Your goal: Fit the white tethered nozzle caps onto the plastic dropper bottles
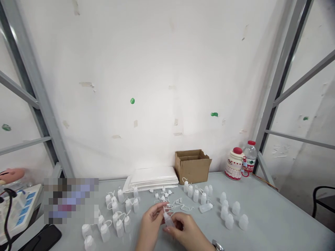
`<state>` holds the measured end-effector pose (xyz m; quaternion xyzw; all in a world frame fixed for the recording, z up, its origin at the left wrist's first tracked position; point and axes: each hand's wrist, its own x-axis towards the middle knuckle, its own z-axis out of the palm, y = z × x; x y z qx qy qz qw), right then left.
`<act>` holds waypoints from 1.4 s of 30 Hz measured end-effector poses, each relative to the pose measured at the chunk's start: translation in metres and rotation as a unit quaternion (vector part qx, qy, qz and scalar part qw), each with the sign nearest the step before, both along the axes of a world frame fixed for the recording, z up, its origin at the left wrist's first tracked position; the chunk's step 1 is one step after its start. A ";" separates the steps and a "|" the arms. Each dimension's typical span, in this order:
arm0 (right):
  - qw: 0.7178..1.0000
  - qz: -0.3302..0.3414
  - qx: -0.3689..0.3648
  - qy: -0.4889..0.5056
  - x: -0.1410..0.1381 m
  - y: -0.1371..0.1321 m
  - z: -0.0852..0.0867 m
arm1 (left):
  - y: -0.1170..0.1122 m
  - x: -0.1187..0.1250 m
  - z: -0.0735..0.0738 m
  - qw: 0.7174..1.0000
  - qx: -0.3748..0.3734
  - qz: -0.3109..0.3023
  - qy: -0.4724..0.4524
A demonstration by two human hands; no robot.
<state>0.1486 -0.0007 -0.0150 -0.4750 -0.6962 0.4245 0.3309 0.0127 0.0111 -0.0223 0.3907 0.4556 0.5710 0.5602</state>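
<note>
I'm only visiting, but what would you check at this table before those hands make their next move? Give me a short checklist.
1. Small bottle held: ok; the right hand grips its body, and the left hand is at its tip.
2. Loose white caps nearby: ok; scattered just beyond the hands.
3. Bottles right of those caps all standing: not ok; one fallen bottle lies on its side.
4. Tip fully seated: cannot tell; too small and partly covered.
5. Cardboard box open: ok; its top is open.
6. Box contents: cannot tell; its front wall hides the bottom.
</note>
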 end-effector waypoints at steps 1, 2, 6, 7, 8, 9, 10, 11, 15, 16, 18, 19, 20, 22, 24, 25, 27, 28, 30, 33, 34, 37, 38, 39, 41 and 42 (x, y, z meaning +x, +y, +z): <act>1.000 -0.007 0.004 0.001 0.000 0.001 0.000 | 0.000 0.000 0.000 1.000 0.004 -0.002 0.002; 1.000 -0.016 0.009 0.000 0.001 0.002 -0.001 | -0.001 0.000 0.001 1.000 0.009 -0.004 0.005; 0.998 -0.048 0.028 -0.014 0.003 0.006 -0.006 | -0.003 0.000 0.002 0.999 0.030 -0.018 0.016; 0.998 -0.055 0.034 -0.018 0.003 0.006 -0.007 | -0.003 0.000 0.002 0.999 0.032 -0.025 0.017; 0.997 -0.061 0.040 -0.022 0.003 0.007 -0.008 | -0.004 0.000 0.002 0.999 0.033 -0.033 0.017; 0.996 -0.068 0.046 -0.029 0.003 0.007 -0.009 | -0.004 0.000 0.003 0.999 0.032 -0.038 0.017; 0.995 -0.075 0.051 -0.037 0.003 0.007 -0.009 | -0.004 0.000 0.003 0.999 0.031 -0.040 0.018; 0.994 -0.081 0.056 -0.048 0.003 0.007 -0.009 | -0.004 0.000 0.003 0.999 0.029 -0.039 0.018; 0.987 -0.093 0.084 -0.098 0.002 0.005 -0.009 | -0.004 0.000 0.004 0.999 0.016 -0.030 0.014; 0.985 -0.092 0.098 -0.110 0.002 0.005 -0.009 | -0.003 0.000 0.003 0.999 0.011 -0.031 0.010; 0.979 -0.086 0.128 -0.133 0.003 0.004 -0.011 | -0.003 0.001 0.002 1.000 -0.005 -0.026 -0.008; 0.976 -0.083 0.143 -0.143 0.003 0.004 -0.013 | -0.002 0.002 0.000 0.999 -0.013 -0.020 -0.023; 0.973 -0.080 0.158 -0.151 0.004 0.003 -0.014 | -0.002 0.002 -0.002 0.999 -0.022 -0.015 -0.040; 0.968 -0.075 0.181 -0.158 0.004 0.003 -0.017 | 0.000 0.003 -0.005 0.997 -0.035 -0.014 -0.070; 0.966 -0.072 0.197 -0.152 0.005 0.003 -0.020 | 0.001 0.003 -0.008 0.995 -0.044 -0.030 -0.081; 0.966 -0.071 0.201 -0.145 0.004 0.003 -0.021 | 0.001 0.003 -0.008 0.995 -0.046 -0.044 -0.081; 0.969 -0.072 0.196 -0.129 0.003 0.003 -0.023 | 0.000 0.001 -0.007 0.993 -0.047 -0.075 -0.073; 0.972 -0.074 0.186 -0.119 0.002 0.003 -0.023 | -0.001 0.001 -0.005 0.993 -0.045 -0.088 -0.070; 0.980 -0.082 0.155 -0.096 0.000 0.003 -0.022 | -0.004 0.001 0.001 0.991 -0.039 -0.108 -0.069; 0.990 -0.088 0.099 -0.047 -0.002 0.004 -0.018 | -0.009 0.002 0.010 0.988 -0.024 -0.124 -0.084; 0.992 -0.088 0.083 -0.028 -0.003 0.004 -0.017 | -0.010 0.003 0.011 0.988 -0.020 -0.127 -0.089; 0.996 -0.076 0.035 0.027 -0.004 0.004 -0.014 | -0.012 0.004 0.011 0.988 -0.021 -0.124 -0.094; 0.996 -0.068 0.019 0.046 -0.005 0.004 -0.014 | -0.012 0.003 0.011 0.988 -0.024 -0.122 -0.095; 0.996 -0.061 0.003 0.064 -0.005 0.004 -0.014 | -0.012 0.003 0.009 0.988 -0.028 -0.120 -0.095; 0.994 -0.049 -0.022 0.096 -0.006 0.005 -0.016 | -0.011 0.002 0.007 0.988 -0.035 -0.117 -0.097; 0.992 -0.045 -0.033 0.109 -0.006 0.005 -0.017 | -0.010 0.002 0.007 0.987 -0.038 -0.119 -0.099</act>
